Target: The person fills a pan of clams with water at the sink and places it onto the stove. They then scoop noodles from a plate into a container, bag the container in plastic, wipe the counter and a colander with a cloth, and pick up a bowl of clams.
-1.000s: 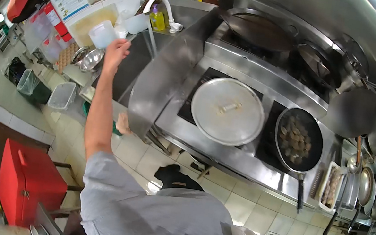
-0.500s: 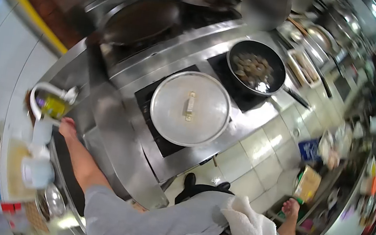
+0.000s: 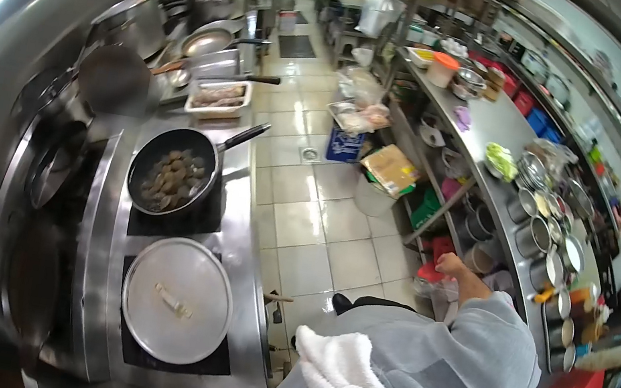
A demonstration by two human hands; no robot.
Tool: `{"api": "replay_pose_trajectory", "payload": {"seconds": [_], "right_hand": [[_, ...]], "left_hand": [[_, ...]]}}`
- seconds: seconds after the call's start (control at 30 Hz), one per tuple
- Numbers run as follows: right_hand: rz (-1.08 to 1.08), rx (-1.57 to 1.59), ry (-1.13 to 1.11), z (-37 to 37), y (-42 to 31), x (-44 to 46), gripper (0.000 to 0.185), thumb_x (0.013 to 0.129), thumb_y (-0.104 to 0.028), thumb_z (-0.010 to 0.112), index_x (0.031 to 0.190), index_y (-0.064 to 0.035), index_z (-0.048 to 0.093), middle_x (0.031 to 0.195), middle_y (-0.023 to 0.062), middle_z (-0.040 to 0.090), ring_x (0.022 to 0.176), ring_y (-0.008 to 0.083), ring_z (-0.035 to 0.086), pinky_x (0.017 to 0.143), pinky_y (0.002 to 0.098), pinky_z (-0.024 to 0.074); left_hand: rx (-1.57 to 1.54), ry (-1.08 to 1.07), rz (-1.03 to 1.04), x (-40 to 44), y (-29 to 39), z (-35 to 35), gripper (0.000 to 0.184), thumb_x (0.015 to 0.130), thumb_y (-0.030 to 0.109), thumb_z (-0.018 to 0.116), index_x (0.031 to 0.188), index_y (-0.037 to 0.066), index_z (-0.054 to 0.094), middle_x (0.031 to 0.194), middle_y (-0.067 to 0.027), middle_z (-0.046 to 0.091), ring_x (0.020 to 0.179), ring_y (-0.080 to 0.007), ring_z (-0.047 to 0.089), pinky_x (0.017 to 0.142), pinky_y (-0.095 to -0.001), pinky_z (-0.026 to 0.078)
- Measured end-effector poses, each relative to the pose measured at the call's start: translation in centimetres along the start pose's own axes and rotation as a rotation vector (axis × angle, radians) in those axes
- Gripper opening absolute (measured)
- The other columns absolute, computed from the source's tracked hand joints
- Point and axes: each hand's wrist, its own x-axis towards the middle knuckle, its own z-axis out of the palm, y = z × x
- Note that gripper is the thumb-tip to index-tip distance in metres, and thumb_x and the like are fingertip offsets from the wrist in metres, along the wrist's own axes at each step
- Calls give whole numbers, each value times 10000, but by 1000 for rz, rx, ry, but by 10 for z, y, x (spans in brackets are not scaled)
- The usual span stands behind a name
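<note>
Left hand is out of frame, so can't tell its state; right hand (image 3: 450,265) hangs by the lower shelves of the steel counter (image 3: 492,113), fingers look curled, can't tell if it grips anything. Nearest to it is a red item (image 3: 430,274), just beside the fingers; white bin (image 3: 374,202) stands near. Across the aisle, pan (image 3: 173,138) of brown pieces (image 3: 175,179) sits beside metal lid (image 3: 174,319).
</note>
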Motion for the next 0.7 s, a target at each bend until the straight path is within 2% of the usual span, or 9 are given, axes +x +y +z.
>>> {"api": "replay_pose_trajectory", "payload": {"seconds": [0.2,0.27,0.33,0.4,0.53,0.6,0.63,0.67,0.7], "right_hand": [[16,-109,-27,-10,-21,2,343,715,-166,639,1045,-73,615,747,110,643,556,197,630,464,340,518],[-103,-307,-61,-17,-45,10,348,705,-166,619,1040,-69,614,730,128,642,594,229,633,525,356,518],[-475,-335,116,-7,-45,64,352,682,-162,609,1021,-66,612,775,167,642,705,280,632,642,380,511],[-490,-200,220,-28,-87,59,367,680,-165,618,1035,-75,596,907,178,628,862,318,600,760,410,484],[-525,-285,521,-138,-152,68,425,748,-173,611,1163,-134,528,1155,167,501,1100,342,485,937,461,391],[-549,-296,788,-221,-160,65,418,758,-192,613,1165,-150,523,1139,151,502,1090,322,484,893,508,392],[-522,-102,851,-263,-168,33,417,756,-174,607,1164,-153,524,1147,143,500,1096,306,477,894,480,400],[-323,-194,1002,-313,-164,52,443,730,-126,604,1165,-154,526,1145,132,507,1075,305,492,879,416,426],[-414,-219,1209,-364,-138,76,436,742,-110,579,1172,-162,526,1107,128,533,1054,307,509,859,410,441]], "left_hand": [[99,-81,78,-30,18,47,348,900,269,420,1113,28,552,1182,-97,527,1093,-252,477,915,-387,388],[127,-83,106,-40,28,54,348,899,270,424,1117,28,549,1173,-98,529,1081,-251,482,909,-386,392],[130,-96,136,-50,40,65,349,898,271,429,1121,29,546,1164,-98,532,1069,-251,488,903,-385,396],[140,-103,174,-62,53,74,350,897,272,433,1125,30,543,1155,-99,535,1056,-250,493,897,-384,400],[155,-69,255,-84,87,74,353,894,274,442,1133,31,537,1136,-101,540,1031,-248,504,885,-382,408],[160,-49,300,-99,105,74,355,893,275,447,1137,32,534,1127,-101,542,1019,-247,509,879,-381,412],[156,-36,324,-107,116,74,356,892,275,449,1139,32,532,1122,-102,544,1013,-246,512,876,-380,414],[153,-24,354,-116,127,74,357,892,275,451,1141,33,531,1118,-102,545,1006,-246,514,873,-380,416],[145,-15,384,-127,139,75,358,891,276,453,1143,33,530,1113,-103,546,1000,-245,517,870,-379,418]]}}
